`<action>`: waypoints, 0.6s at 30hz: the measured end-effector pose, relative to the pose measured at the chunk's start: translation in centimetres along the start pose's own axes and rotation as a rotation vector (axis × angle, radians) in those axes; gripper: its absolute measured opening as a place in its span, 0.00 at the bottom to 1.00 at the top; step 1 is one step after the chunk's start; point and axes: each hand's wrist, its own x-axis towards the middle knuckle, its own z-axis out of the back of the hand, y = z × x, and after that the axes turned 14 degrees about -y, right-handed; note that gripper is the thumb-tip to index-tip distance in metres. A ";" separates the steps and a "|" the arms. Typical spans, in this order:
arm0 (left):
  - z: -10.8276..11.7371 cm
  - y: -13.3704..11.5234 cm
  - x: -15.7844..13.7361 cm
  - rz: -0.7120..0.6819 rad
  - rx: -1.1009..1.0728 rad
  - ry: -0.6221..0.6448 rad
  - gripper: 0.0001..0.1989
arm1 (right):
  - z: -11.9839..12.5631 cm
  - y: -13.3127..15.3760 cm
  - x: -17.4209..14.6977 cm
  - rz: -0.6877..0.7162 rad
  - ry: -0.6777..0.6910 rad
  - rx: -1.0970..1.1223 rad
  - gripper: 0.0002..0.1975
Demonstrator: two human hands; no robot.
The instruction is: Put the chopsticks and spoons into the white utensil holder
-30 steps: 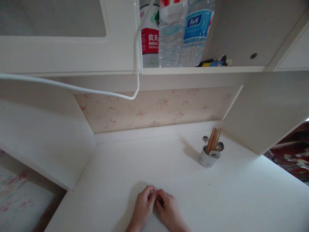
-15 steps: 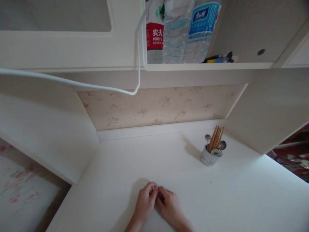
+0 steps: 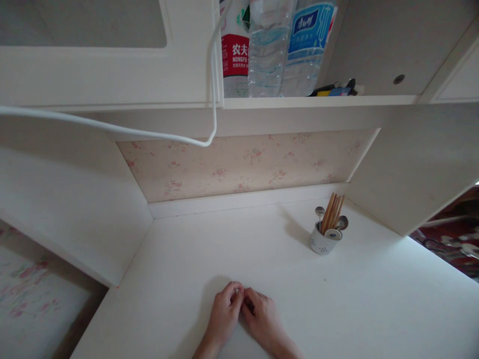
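Note:
My left hand [image 3: 226,309] and my right hand [image 3: 261,313] rest together on the white desktop [image 3: 175,269], near its front. The fingers of both are curled in, and the fingertips touch each other in the middle. Nothing shows between them, though the palms are hidden. Farther back on the right stands a white holder with small dark holes [image 3: 321,243], apart from both hands. Several wooden chopsticks [image 3: 332,213] lean in it, along with metal spoons [image 3: 342,222].
A white cable [image 3: 149,133] hangs across the upper left in front of the cabinet. On the shelf [image 3: 318,101] above stand a red-labelled bottle [image 3: 235,55], a clear bottle [image 3: 267,60] and a blue-labelled bottle [image 3: 309,45]. Side panels [image 3: 422,164] bound the desk.
The view has shifted slightly, so the bottles and holder sit a little farther left in the picture. Both hands keep the same pose.

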 end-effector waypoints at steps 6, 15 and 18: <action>-0.1 0.1 0.1 -0.010 0.011 0.003 0.20 | -0.2 0.0 -0.1 0.013 -0.011 0.016 0.08; 0.0 0.1 0.0 -0.015 0.003 0.004 0.18 | 0.2 0.2 -0.1 0.009 -0.003 0.028 0.07; 0.0 -0.1 0.0 -0.010 0.007 0.003 0.19 | 0.2 0.2 -0.1 0.007 -0.003 0.031 0.07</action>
